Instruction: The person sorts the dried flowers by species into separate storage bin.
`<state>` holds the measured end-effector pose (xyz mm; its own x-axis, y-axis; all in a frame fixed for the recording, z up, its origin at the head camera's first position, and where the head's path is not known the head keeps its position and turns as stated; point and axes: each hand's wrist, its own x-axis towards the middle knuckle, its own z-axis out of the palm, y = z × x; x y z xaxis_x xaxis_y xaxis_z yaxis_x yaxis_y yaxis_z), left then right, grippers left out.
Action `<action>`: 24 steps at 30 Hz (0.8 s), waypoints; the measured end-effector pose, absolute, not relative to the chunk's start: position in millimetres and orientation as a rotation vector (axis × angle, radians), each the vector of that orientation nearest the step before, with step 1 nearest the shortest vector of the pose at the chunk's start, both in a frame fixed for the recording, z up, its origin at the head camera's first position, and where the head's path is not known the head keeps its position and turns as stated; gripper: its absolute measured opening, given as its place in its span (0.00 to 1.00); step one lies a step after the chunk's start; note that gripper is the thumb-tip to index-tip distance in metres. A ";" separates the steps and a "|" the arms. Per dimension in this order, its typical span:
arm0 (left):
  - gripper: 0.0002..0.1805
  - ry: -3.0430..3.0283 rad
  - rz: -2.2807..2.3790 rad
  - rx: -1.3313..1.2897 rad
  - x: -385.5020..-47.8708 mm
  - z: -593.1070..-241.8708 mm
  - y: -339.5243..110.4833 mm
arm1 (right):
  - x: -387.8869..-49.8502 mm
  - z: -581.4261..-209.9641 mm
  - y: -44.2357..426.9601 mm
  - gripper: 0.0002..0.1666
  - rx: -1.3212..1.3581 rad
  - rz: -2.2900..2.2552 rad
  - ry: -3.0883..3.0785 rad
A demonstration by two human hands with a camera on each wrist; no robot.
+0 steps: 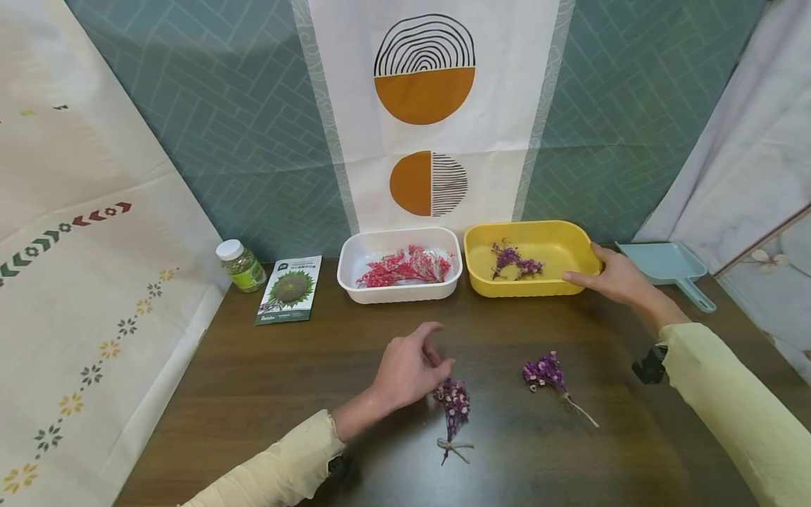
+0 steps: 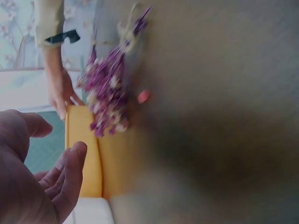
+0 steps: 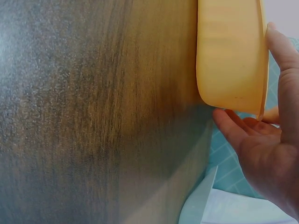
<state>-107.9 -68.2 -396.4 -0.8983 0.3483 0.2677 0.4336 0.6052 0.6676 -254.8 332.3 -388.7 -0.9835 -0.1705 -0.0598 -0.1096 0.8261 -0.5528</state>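
Note:
My left hand [image 1: 407, 370] hovers over the table, thumb and fingers apart, holding nothing. Just beside its thumb lies a purple dried-flower bunch [image 1: 453, 403] tied with twine; the left wrist view shows these flowers [image 2: 110, 88] beyond the fingers. At the right end of a yellow plastic tray [image 1: 551, 287], my right hand [image 1: 624, 282] grips the corner, thumb at the front rim and fingers round the end wall. Loose purple dried flowers [image 1: 516, 262] lie inside that tray. Another tied purple bunch [image 1: 546, 372] rests on the table in front of it.
A white tray [image 1: 405, 293] with red dried flowers [image 1: 405, 267] stands left of the yellow one. Farther left are a seed packet [image 1: 290, 290] and a white-lidded jar [image 1: 242, 266]. A pale blue dustpan [image 1: 668, 264] lies at the right. Cloth hangs behind.

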 end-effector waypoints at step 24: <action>0.43 -2.948 -0.864 -0.578 -49.8 -421.9 -65.6 | -253.9 -388.3 332.4 0.68 -0.196 -0.849 2.886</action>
